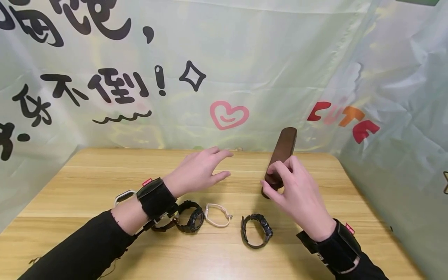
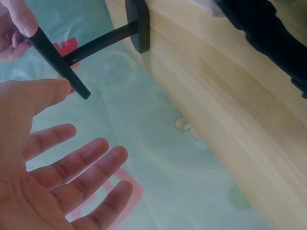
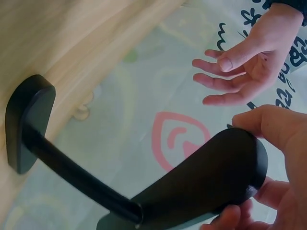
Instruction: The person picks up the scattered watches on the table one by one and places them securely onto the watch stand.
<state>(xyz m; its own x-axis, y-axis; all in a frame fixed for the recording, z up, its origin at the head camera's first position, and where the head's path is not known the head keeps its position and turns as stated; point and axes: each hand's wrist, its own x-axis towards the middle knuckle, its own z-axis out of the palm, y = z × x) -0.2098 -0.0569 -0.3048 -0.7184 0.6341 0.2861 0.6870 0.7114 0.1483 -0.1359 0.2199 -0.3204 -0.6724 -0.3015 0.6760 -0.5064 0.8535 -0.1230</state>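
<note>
A dark brown T-shaped display stand stands on the right side of the table, with a flat rounded bar on top, a thin post and an oval base. My right hand pinches the near end of the top bar, thumb on one edge and fingers on the other. To the left of the stand, my left hand hovers over the table with fingers spread and nothing in it; the left wrist view shows its open palm.
On the wooden table lie a black watch, a pale slim watch and another black watch. A dark strap and a light-rimmed item are partly hidden by the left wrist. A printed cloth hangs behind.
</note>
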